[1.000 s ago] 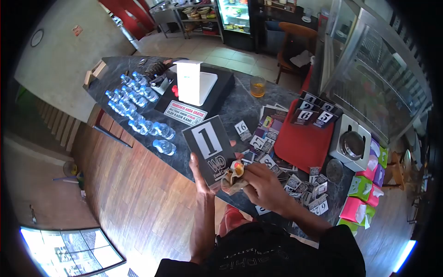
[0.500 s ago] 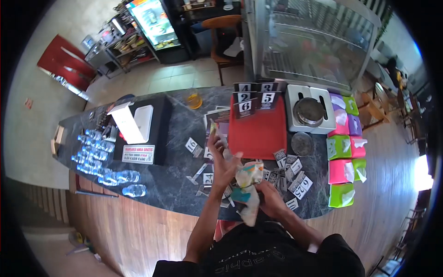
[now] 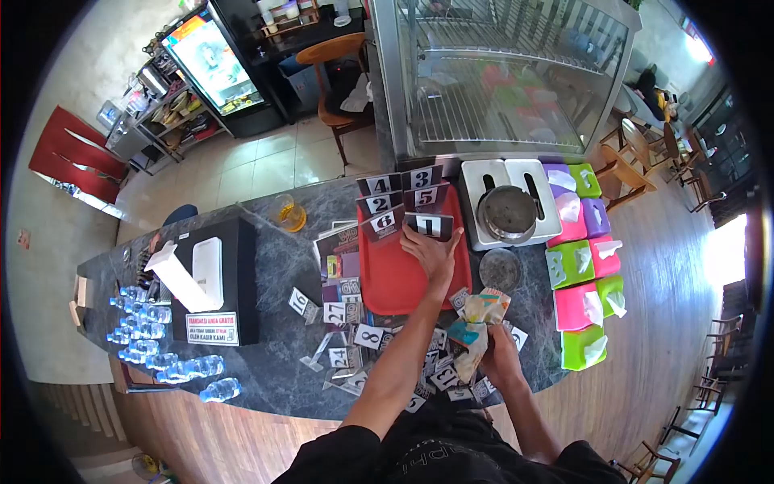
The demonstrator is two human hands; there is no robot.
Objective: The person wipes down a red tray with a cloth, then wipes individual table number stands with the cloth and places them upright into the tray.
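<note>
My left hand (image 3: 433,256) reaches over the red tray (image 3: 387,286) with its fingers closed at the lower edge of a black-and-white table number stand marked 1 (image 3: 430,228). Upright in two rows at the tray's far end are more number stands, such as the 6 (image 3: 384,223) and the 5 (image 3: 425,197). My right hand (image 3: 503,355) grips a crumpled, patterned cloth (image 3: 476,335) above the counter's near edge. Beneath and around the cloth lie many loose number stands, among them an 8 (image 3: 369,336) and a 24 (image 3: 339,357).
Right of the tray, a round metal tin (image 3: 507,214) sits on a white box, with a glass ashtray (image 3: 500,269) nearby. Coloured tissue boxes (image 3: 576,306) line the right edge. Water bottles (image 3: 189,369) and a black cash register (image 3: 234,282) are leftward; a glass display case (image 3: 500,89) stands behind.
My left hand has moved from beside the cloth forward onto the tray, where the number 1 stand now shows next to the 6. My right hand still grips the cloth. The view has shifted.
</note>
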